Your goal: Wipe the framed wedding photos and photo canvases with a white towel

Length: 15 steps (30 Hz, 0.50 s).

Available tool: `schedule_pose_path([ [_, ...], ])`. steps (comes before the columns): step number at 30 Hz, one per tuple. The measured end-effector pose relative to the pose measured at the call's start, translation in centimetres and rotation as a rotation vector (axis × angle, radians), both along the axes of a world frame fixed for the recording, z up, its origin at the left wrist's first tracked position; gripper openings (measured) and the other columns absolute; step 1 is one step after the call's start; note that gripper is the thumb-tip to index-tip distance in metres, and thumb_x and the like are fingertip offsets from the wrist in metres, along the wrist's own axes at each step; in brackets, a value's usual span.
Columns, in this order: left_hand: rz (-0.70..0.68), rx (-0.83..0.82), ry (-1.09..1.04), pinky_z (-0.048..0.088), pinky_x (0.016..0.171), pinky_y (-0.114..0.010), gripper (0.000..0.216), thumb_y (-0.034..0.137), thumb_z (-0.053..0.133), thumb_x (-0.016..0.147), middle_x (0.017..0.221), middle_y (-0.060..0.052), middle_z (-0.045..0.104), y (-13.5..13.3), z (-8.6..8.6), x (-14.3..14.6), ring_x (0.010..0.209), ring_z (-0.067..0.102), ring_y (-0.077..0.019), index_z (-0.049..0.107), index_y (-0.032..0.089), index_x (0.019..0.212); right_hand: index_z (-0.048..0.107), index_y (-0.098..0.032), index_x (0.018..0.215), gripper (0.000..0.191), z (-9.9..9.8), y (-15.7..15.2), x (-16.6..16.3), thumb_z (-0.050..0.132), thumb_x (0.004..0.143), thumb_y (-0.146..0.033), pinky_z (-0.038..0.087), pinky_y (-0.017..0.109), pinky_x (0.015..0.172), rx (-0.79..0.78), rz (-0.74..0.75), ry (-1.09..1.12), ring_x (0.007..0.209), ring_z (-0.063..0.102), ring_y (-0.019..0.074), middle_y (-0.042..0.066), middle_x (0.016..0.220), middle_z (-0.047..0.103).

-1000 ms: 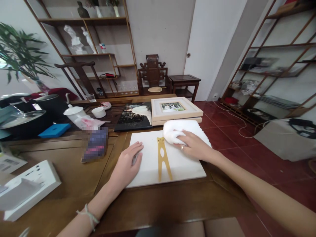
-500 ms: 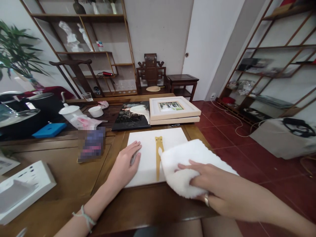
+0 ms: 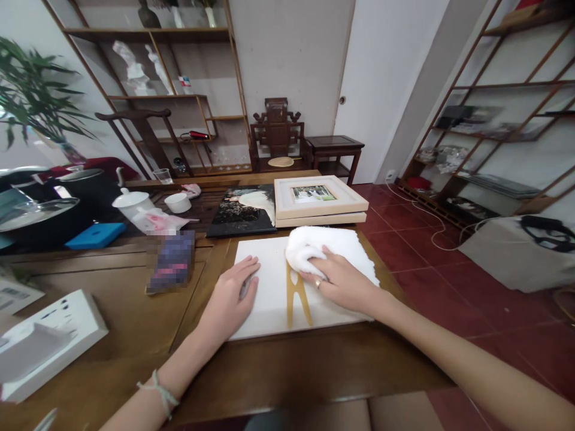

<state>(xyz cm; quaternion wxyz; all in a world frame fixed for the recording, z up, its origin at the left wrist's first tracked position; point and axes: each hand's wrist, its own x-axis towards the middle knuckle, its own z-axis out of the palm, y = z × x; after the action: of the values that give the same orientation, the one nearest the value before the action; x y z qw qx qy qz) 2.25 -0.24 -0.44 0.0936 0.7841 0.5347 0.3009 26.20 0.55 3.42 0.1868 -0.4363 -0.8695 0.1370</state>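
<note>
A white towel is bunched in my right hand, whose fingers press it down over the upper right of a white flat panel. On the panel's face is a gold-coloured figure with two tapering legs and a small oval opening; the towel hides its upper end. My left hand rests on the panel's left edge, fingers stretched out and thumb apart, holding nothing. The panel lies flat on the brown wooden table near its front edge.
Behind the panel lie framed photos in a stack and a dark photo board. To the left are a white foam tray, a blue box, a white teapot, a small white cup and a black pan.
My right hand has swept the towel away from me and left, from the panel's near right side to the figure's upper part. The figure's lower legs are now uncovered. My left hand stays put.
</note>
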Motion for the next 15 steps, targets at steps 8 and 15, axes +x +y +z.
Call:
schedule_pose_path([
  [8, -0.007, 0.010, 0.009, 0.038, 0.104, -0.044, 0.036, 0.028, 0.044, 0.086, 0.122, -0.014, 0.061, 0.0, -0.1, -0.2, 0.121, 0.051, -0.0249, 0.064, 0.010, 0.110, 0.066, -0.013, 0.102, 0.026, -1.4, -0.6, -1.2, 0.050, 0.082, -0.016, 0.016, 0.055, 0.108, 0.112, 0.086, -0.141, 0.135, 0.023, 0.0319, 0.018, 0.141, 0.038],
  [15, -0.017, 0.021, 0.019, 0.039, 0.103, -0.045, 0.037, 0.025, 0.042, 0.084, 0.122, -0.015, 0.061, 0.0, -0.1, -0.1, 0.119, 0.052, -0.0261, 0.064, 0.008, 0.109, 0.069, -0.014, 0.085, 0.018, -0.7, -7.0, -1.4, 0.058, 0.078, -0.027, 0.005, 0.060, 0.107, 0.103, 0.389, -0.209, 0.136, 0.012, 0.0373, 0.020, 0.145, 0.030],
])
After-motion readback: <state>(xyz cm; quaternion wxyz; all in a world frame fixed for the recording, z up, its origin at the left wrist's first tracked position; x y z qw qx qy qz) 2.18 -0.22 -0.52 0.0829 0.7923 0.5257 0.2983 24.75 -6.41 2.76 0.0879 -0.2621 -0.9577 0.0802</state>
